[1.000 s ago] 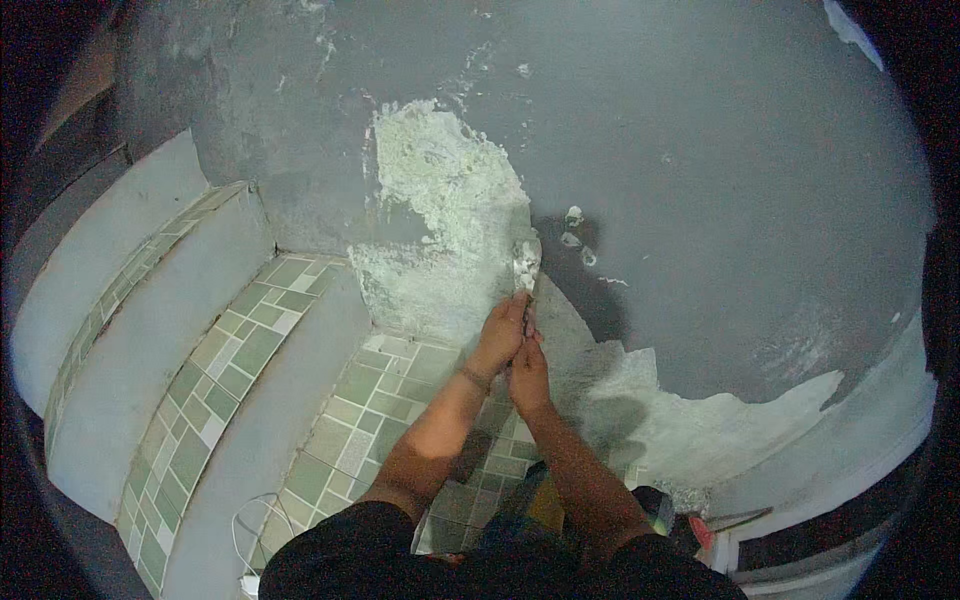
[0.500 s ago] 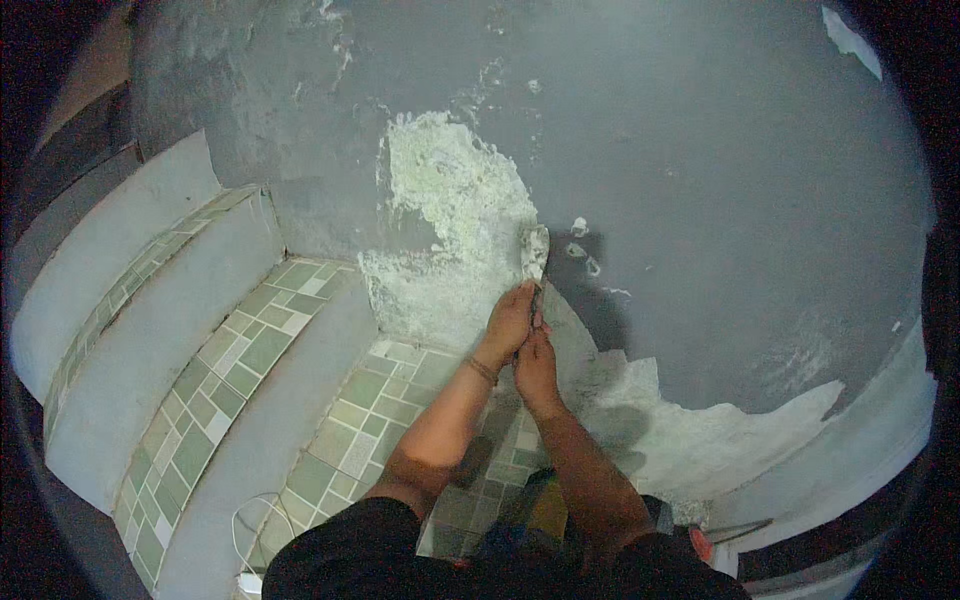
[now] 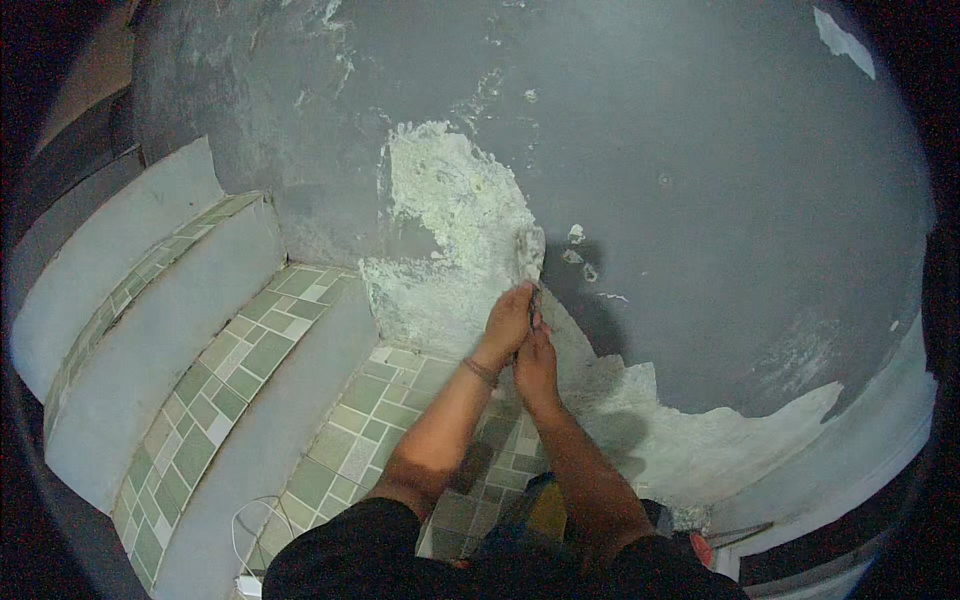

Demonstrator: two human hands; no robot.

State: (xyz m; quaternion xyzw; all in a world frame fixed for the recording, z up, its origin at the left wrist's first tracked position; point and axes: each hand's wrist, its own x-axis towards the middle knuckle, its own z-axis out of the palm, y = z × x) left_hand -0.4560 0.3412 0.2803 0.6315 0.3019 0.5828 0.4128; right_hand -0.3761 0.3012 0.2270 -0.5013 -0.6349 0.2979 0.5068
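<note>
Hands clasped together, our left hand [image 3: 508, 322] and right hand [image 3: 535, 362] grip the handle of a plaster-caked metal scraper [image 3: 530, 258], its blade against the grey wall [image 3: 720, 180] beside the pale scraped patch [image 3: 450, 210]. We judge a slip could gouge sound paint above the green-tiled steps [image 3: 250, 350].

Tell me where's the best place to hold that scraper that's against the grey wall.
Take the scraper by its dark handle, coming from below. Its pale, coated blade points up and lies against the wall at the edge of the scraped patch. The handle points down, where the left hand and right hand have their grip.
</note>
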